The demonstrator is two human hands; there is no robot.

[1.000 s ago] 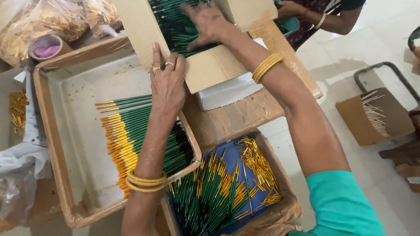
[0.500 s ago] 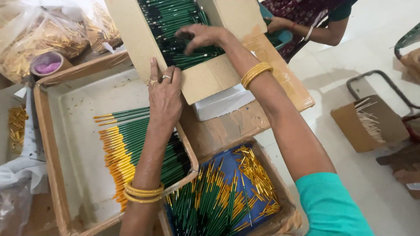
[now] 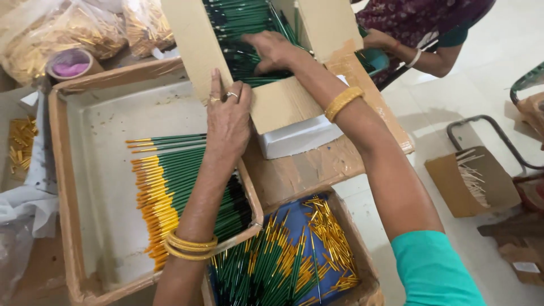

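at the far left of the frame you have a small box of gold caps [image 3: 20,144], and above it, upper left, clear bags of gold pieces [image 3: 62,28] with a small pink-filled tub [image 3: 71,62] beside them. next comes the big shallow tray [image 3: 73,170], holding a neat row of green sticks with gold ends [image 3: 170,181]. your left hand [image 3: 228,122] lies flat, fingers together, against the front wall of the cardboard box [image 3: 277,105] at top centre, clamped on nothing. your right hand [image 3: 275,51] reaches inside that box, fingers spread over the dark green sticks [image 3: 238,22] packed there; you cannot tell whether it grips any. below, at bottom centre, a blue-lined box [image 3: 317,249] holds loose green sticks and gold caps. at upper right another person's hand [image 3: 377,39] shows; further right, a small carton of pale sticks [image 3: 470,181] sits on the floor.
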